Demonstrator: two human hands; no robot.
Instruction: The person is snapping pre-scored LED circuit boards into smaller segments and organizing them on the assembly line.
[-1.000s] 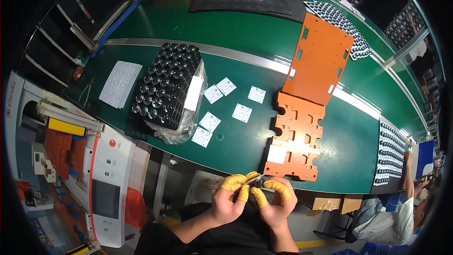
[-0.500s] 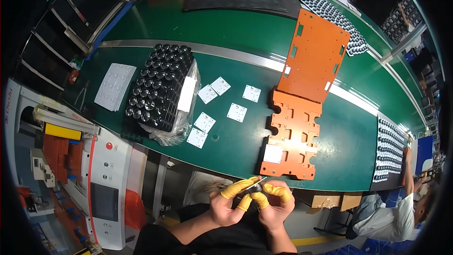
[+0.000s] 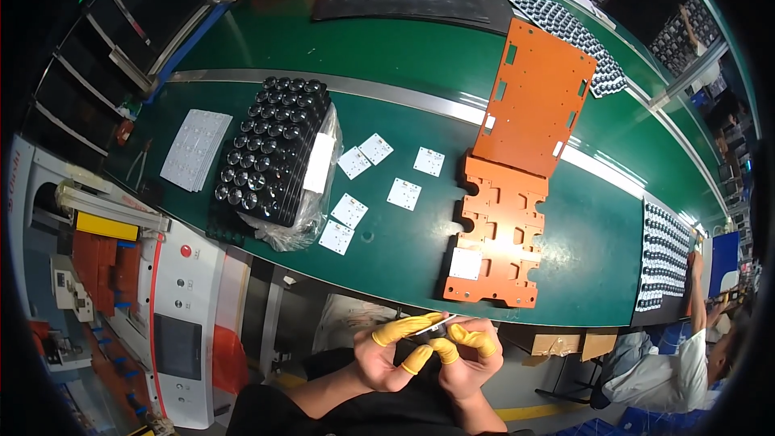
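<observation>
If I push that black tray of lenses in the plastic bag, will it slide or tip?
The tray lies flat and wide on the green table, so it should probably slide, not tip. The loose clear bag bunched at its near end may drag or crumple. The many domed lenses look seated in rows, yet a hard shove might dislodge some.

I see a small thin white square board [image 3: 436, 325], seen nearly edge-on, so its face is hard for me to read. It sits tilted, one end higher toward the right, pinched between the yellow-capped fingertips of my left hand [image 3: 386, 359] and my right hand [image 3: 468, 359], held just above both palms, close to my body.
</observation>
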